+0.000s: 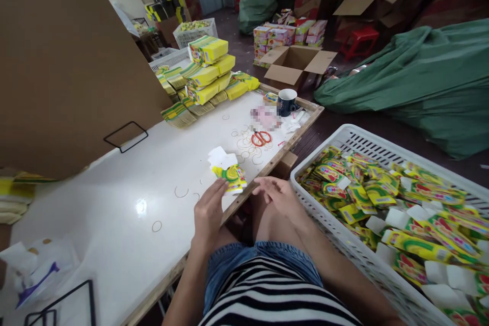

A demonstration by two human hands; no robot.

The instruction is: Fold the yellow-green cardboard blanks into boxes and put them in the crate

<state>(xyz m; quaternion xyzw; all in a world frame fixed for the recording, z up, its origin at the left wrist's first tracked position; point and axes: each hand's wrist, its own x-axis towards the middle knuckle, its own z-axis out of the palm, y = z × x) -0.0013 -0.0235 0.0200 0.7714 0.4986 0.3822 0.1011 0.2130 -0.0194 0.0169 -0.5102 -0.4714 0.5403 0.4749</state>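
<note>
Yellow-and-green printed flat cartons [234,177] with white flaps are bunched at the table's near edge. My left hand [209,210] has its fingers closed at their near-left side; the thumb is mostly hidden. My right hand [278,197] is just off the table edge, above my lap, right of the cartons. Its fingers are loosely bent and apart, and nothing shows in them. Several rubber bands [157,226] lie scattered over the white table [126,198]. Beyond the cartons is a pair of scissors with red-orange handles [261,138].
On my right stands a white plastic crate [346,135] full of loose yellow cartons. Bundled yellow cartons [208,74] are stacked at the table's far end, near a dark mug [286,104]. A large brown cardboard panel [72,61] rises at left. An opened box [296,63] sits on the floor beyond.
</note>
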